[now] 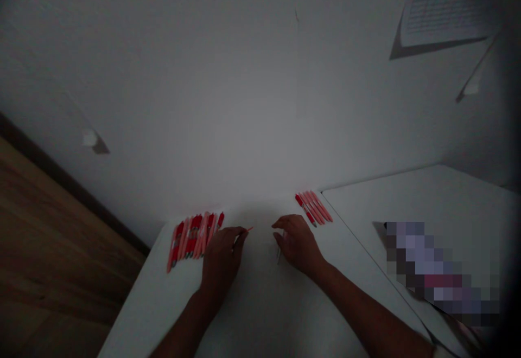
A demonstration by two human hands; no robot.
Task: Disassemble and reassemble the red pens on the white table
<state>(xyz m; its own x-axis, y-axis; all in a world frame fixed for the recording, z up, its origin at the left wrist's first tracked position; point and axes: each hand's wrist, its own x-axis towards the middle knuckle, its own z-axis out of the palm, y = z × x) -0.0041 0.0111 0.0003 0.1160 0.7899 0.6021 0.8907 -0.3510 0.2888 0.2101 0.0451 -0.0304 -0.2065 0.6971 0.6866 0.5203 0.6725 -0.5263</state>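
My left hand (222, 257) rests on the white table (260, 314), its fingers curled round a thin red pen part (246, 231) whose tip pokes out to the right. Just left of that hand lies a pile of red pens (193, 237). My right hand (297, 244) sits a short way to the right with fingers bent, and a thin pale stick-like piece (279, 254) shows beneath them. Behind my right hand, a small row of red pens (313, 208) lies near the table's far edge.
A second white table (427, 200) adjoins on the right, with a blurred-out object (439, 271) on it. A white wall rises behind, with a printed sheet (443, 8) at upper right. Wooden floor (44, 238) shows on the left.
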